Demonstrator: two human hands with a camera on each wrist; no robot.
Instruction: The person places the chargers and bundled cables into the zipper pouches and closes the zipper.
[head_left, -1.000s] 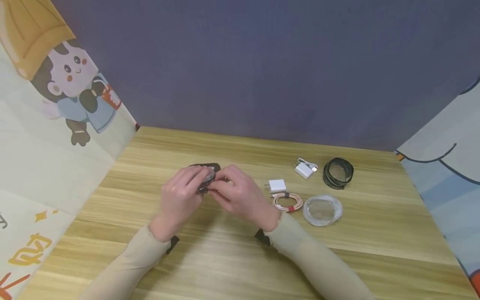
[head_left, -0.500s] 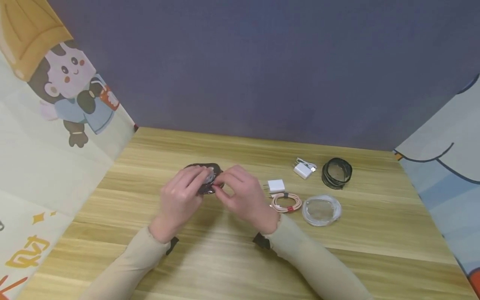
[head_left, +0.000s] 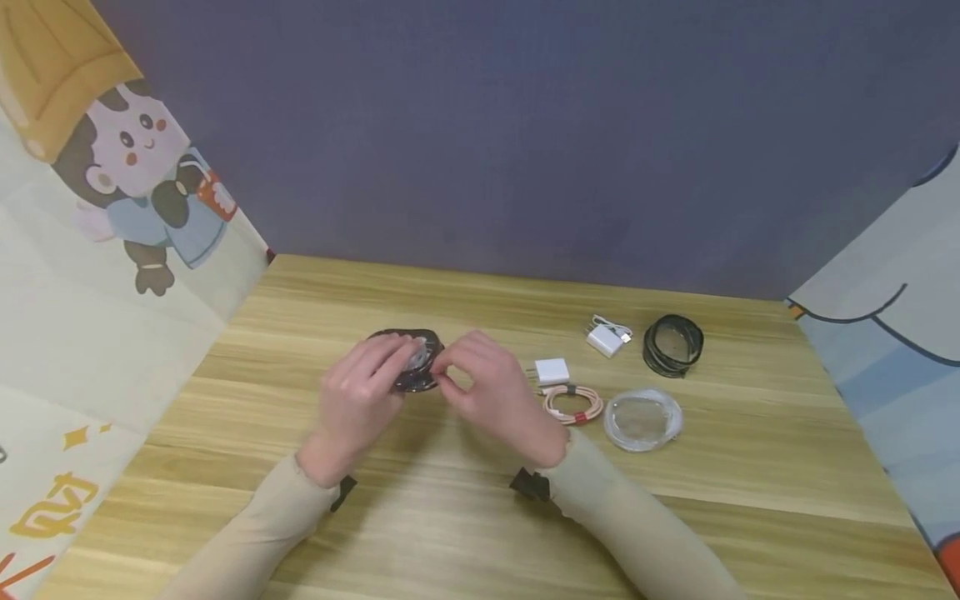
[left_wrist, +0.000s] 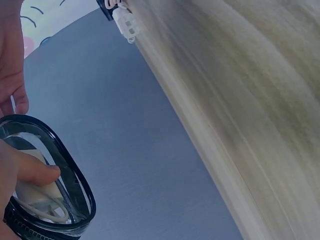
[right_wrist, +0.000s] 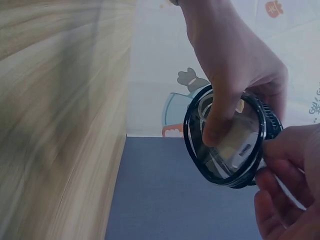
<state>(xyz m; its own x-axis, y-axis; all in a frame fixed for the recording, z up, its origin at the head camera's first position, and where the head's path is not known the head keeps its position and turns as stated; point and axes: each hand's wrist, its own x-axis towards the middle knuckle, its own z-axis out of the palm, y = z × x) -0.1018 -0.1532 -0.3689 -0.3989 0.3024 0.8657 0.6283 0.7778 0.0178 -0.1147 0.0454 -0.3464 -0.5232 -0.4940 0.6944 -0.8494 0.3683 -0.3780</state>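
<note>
A small round clear case with black trim [head_left: 416, 382] is gripped by my left hand [head_left: 358, 400], its thumb lying across the clear face in the right wrist view. Through that face show a white charger [right_wrist: 244, 150] and a pale cable [left_wrist: 59, 212]. My right hand [head_left: 498, 400] pinches the case's zippered edge at its right side with thumb and forefinger; what exactly lies between those fingertips is too small to tell. The zipper teeth [left_wrist: 30, 232] run along the case's side in the left wrist view.
Right of the hands on the wooden table [head_left: 450, 542] lie a white charger [head_left: 552, 371], a coiled pink cable [head_left: 573, 405], a charger with white cable [head_left: 606, 340], a round black-rimmed case [head_left: 673, 346] and a round clear white-rimmed case [head_left: 643, 421]. A dark panel [head_left: 487, 150] stands behind.
My right hand has shifted slightly to the right along the case's edge, and more of the case shows between the hands. The left hand keeps its grip nearly in place.
</note>
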